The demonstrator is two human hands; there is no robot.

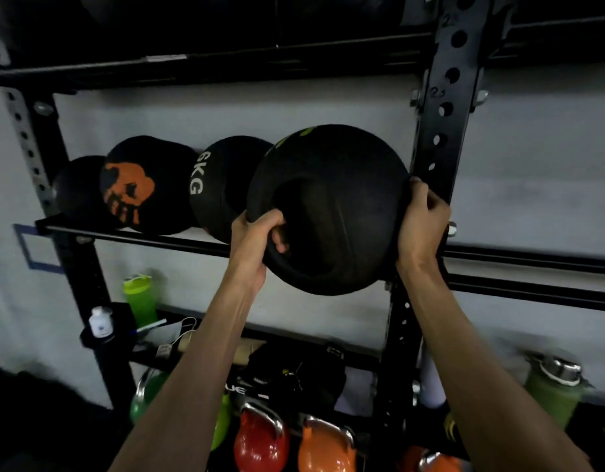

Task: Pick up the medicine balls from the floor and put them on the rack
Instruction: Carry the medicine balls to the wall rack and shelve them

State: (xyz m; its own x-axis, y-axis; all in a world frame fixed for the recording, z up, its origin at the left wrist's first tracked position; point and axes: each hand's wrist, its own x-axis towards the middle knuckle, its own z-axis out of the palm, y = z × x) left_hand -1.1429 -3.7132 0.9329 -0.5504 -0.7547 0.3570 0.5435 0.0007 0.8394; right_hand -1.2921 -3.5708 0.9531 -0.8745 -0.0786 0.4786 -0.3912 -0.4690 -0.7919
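Note:
I hold a black medicine ball with cut-out handles up at the middle shelf of the black rack. My left hand grips the handle on the ball's left side, fingers curled into the recess. My right hand grips the ball's right side, close to the rack's upright post. Three other balls sit on the shelf rail to the left: a black one marked 6KG, one with an orange skull, and a plain dark one.
Below the shelf stand a green shaker bottle and a white pill bottle. Red and orange kettlebells line the bottom. A green flask stands at the lower right. An upper shelf bar runs overhead.

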